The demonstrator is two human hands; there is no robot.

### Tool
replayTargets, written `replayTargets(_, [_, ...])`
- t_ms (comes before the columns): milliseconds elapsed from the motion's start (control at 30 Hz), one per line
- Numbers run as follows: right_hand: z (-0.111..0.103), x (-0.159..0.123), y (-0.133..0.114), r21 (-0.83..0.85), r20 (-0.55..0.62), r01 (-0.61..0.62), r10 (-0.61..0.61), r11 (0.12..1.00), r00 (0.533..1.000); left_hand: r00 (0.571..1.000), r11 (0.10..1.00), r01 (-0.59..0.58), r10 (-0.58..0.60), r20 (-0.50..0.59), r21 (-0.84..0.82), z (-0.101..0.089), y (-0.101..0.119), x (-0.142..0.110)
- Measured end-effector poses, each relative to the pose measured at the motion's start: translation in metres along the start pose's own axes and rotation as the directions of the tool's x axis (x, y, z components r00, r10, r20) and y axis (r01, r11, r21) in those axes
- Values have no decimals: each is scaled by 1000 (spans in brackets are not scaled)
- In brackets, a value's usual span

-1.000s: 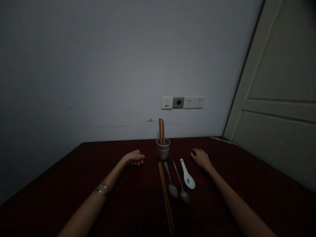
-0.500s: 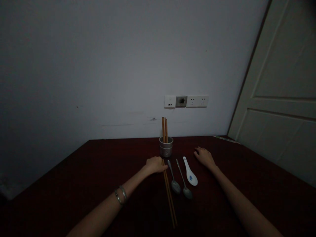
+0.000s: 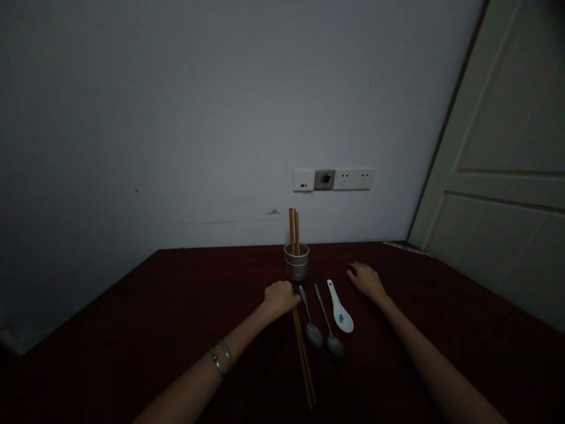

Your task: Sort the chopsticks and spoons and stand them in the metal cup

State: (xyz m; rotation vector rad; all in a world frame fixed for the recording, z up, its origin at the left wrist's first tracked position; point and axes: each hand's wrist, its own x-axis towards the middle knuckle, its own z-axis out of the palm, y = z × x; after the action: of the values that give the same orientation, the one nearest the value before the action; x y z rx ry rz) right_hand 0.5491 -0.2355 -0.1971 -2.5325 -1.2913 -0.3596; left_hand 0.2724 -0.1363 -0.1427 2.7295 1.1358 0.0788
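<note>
My left hand (image 3: 281, 297) is closed around the upper end of a pair of wooden chopsticks (image 3: 303, 359), which point down toward me over the table. Just behind it stands a metal cup (image 3: 296, 268) with several chopsticks (image 3: 294, 231) upright in it. To the right of the held pair lie a metal spoon (image 3: 313, 334), a thinner long-handled metal spoon (image 3: 335, 345) and a white ceramic spoon (image 3: 342, 315) with a blue mark. My right hand (image 3: 366, 280) rests flat on the table, fingers stretched out, right of the ceramic spoon and touching no utensil.
The dark red table (image 3: 212, 282) reaches back to a pale wall (image 3: 198, 118). Sockets and switches (image 3: 333, 179) sit on the wall above the cup. A panelled door (image 3: 507, 194) stands at the right, and a thin strip (image 3: 406, 248) lies along the back right table edge.
My left hand has shifted slightly right and its fingers now wrap over the chopsticks' upper ends, which showed before. My right hand, the spoons and the cup have stayed put.
</note>
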Motion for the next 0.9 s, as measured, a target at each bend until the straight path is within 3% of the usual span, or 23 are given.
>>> replayTargets(333, [5, 2, 3, 14, 2, -3, 3, 1000, 1000, 999, 996, 19, -22, -41, -82, 2, -4, 1])
replayTargets(500, [6, 3, 3, 21, -4, -13, 13, 1000, 1000, 997, 994, 13, -22, -76, -112, -9, -7, 1])
replayTargets(733, [10, 4, 6, 36, 5, -13, 13, 999, 1000, 969, 971, -113, 60, -240, -212, -56, -6, -3])
replayTargets(833, [3, 10, 4, 148, 11, -55, 53, 987, 999, 930, 959, -159, 66, -362, -235, -83, -1, -10])
replayTargets(900, [-14, 17, -6, 293, -14, -108, 117, 950, 993, 900, 954, -182, 63, -432, -240, -99, 3, -15])
